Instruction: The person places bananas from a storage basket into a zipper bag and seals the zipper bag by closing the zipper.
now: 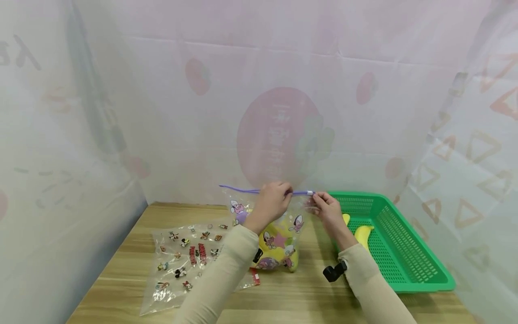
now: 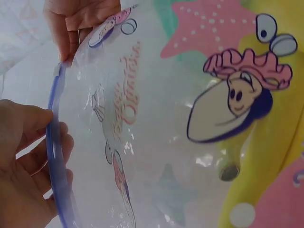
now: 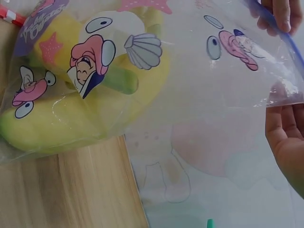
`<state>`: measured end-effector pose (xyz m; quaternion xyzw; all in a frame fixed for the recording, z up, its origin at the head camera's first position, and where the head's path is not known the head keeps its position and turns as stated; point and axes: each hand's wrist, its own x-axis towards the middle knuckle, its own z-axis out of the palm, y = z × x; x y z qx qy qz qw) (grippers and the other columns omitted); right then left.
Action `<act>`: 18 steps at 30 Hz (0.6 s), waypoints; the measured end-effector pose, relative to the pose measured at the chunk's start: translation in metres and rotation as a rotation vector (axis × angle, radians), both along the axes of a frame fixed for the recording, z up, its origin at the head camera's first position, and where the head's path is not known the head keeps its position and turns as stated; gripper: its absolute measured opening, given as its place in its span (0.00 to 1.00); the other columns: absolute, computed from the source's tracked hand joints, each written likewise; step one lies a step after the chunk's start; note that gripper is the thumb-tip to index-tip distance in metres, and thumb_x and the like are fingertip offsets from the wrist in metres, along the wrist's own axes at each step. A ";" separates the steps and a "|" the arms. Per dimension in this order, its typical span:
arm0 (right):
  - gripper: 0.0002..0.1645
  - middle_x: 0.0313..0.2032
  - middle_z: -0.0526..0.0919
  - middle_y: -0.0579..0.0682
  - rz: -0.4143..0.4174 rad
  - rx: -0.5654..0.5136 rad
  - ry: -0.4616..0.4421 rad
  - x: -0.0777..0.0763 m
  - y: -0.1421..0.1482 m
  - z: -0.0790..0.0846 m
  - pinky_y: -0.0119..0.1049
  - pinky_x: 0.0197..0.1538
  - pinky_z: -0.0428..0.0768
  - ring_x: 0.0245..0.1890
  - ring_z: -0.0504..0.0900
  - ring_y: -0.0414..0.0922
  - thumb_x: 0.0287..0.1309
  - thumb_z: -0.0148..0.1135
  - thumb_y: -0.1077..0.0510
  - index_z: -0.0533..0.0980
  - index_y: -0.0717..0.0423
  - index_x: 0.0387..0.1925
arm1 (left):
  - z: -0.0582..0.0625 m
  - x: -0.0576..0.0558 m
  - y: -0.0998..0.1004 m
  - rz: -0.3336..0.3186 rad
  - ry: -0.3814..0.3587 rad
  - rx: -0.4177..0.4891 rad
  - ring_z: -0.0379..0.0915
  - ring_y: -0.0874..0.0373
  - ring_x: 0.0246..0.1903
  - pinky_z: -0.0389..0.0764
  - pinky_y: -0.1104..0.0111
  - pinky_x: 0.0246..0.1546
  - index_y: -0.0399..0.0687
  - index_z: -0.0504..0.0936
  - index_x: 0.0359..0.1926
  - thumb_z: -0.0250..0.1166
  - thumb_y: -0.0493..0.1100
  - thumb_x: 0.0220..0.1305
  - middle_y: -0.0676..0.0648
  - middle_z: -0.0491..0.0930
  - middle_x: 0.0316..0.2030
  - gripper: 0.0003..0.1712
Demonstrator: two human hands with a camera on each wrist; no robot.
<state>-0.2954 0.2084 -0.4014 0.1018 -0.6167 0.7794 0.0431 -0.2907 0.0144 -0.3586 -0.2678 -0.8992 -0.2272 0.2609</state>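
Observation:
A clear printed zip bag (image 1: pixel 298 223) stands upright at the table's middle, with yellow bananas (image 3: pixel 61 123) showing through its lower part. Along its top runs a purple zip strip (image 1: pixel 301 193); a white slider (image 1: pixel 310 192) sits near the right end. My left hand (image 1: pixel 272 202) pinches the strip around its middle, thumb on one side and fingers on the other in the left wrist view. At the bag's upper right corner, beside the slider, my right hand (image 1: pixel 328 212) pinches the edge. The strip's left end sticks out past the left hand.
A second clear bag (image 1: pixel 178 261) with cartoon prints lies flat on the wooden table (image 1: pixel 121 270) at left. The green basket (image 1: pixel 408 234) on the right holds yellow bananas (image 1: pixel 363 235). Printed curtains (image 1: pixel 170 135) enclose the back and sides.

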 end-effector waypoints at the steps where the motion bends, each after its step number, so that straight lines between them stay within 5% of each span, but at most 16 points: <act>1: 0.07 0.30 0.80 0.48 0.022 -0.022 -0.001 0.001 0.002 0.001 0.34 0.40 0.81 0.32 0.81 0.40 0.68 0.51 0.60 0.73 0.56 0.34 | 0.000 0.000 0.002 -0.011 0.010 0.011 0.76 0.59 0.34 0.73 0.63 0.40 0.50 0.83 0.37 0.63 0.41 0.62 0.54 0.81 0.34 0.04; 7: 0.07 0.30 0.82 0.48 0.102 -0.088 0.007 0.003 0.008 0.002 0.32 0.40 0.80 0.31 0.81 0.39 0.67 0.51 0.64 0.75 0.55 0.35 | 0.001 0.002 0.017 -0.058 0.008 0.033 0.75 0.62 0.32 0.76 0.69 0.38 0.50 0.83 0.38 0.61 0.42 0.65 0.54 0.80 0.34 0.05; 18: 0.05 0.30 0.83 0.48 0.130 -0.029 0.058 0.003 0.008 0.001 0.31 0.38 0.80 0.31 0.82 0.40 0.67 0.52 0.64 0.75 0.57 0.37 | 0.002 0.003 0.032 0.008 -0.034 -0.029 0.74 0.64 0.34 0.68 0.64 0.41 0.56 0.83 0.38 0.59 0.48 0.67 0.58 0.80 0.36 0.07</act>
